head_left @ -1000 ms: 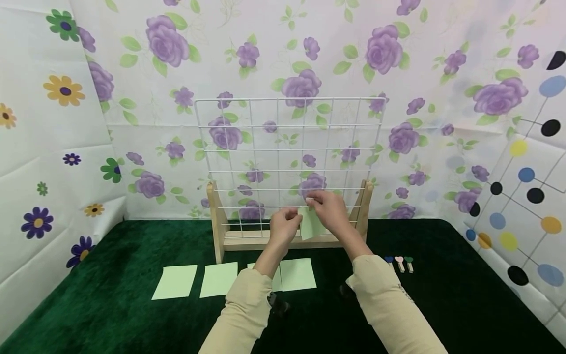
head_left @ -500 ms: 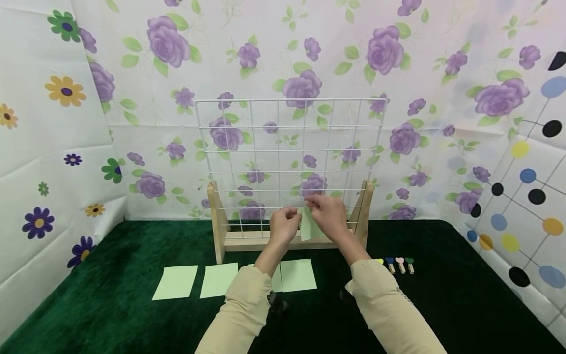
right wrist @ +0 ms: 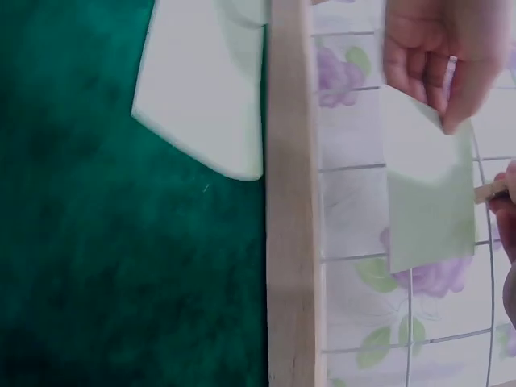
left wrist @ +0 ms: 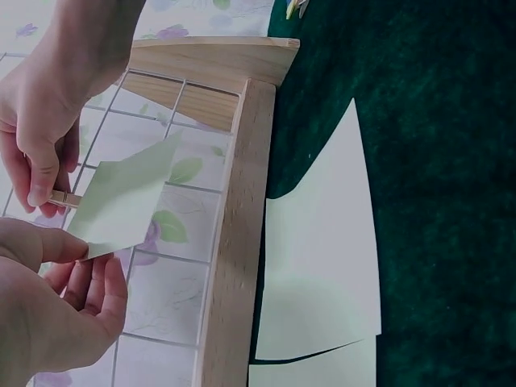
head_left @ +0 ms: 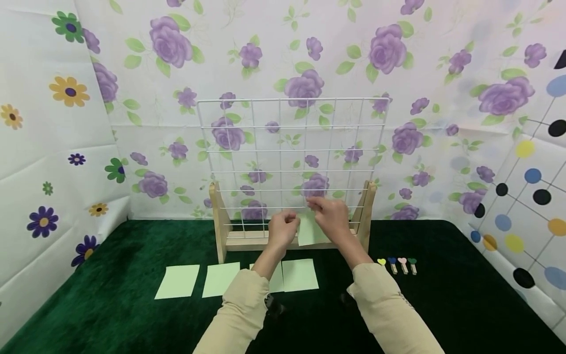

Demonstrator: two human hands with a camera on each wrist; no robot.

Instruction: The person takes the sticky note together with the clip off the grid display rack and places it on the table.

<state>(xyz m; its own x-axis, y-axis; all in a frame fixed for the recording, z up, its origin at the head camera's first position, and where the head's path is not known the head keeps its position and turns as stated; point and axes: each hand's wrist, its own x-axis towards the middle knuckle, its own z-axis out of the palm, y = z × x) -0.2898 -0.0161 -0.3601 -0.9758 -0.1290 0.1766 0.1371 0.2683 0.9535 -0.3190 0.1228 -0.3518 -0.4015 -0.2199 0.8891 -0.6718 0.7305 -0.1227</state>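
Observation:
Between both hands a pale green sheet of paper [head_left: 310, 234] hangs in front of the lower part of a white wire grid [head_left: 292, 150]. My left hand [head_left: 282, 230] pinches the sheet's upper left corner between thumb and fingers. With thumb and curled fingers, my right hand [head_left: 332, 217] grips a small wooden clothespin [left wrist: 64, 198]. In the right wrist view, the tip of this clothespin [right wrist: 487, 193] sits right at the paper's top edge, and the hand hides its rear part. The grid stands upright in a wooden base [head_left: 247, 244].
On the dark green cloth [head_left: 132, 324], several pale green sheets [head_left: 177, 281] lie in a row before the stand, one partly behind the left arm. To the right, several clothespins [head_left: 403, 266] with coloured hearts lie side by side. Flowered sheeting [head_left: 155, 98] hangs behind.
My right hand has come down slightly, and more of the paper's face shows, a bit lower. The yellow heart clothespin has come out from behind the right sleeve.

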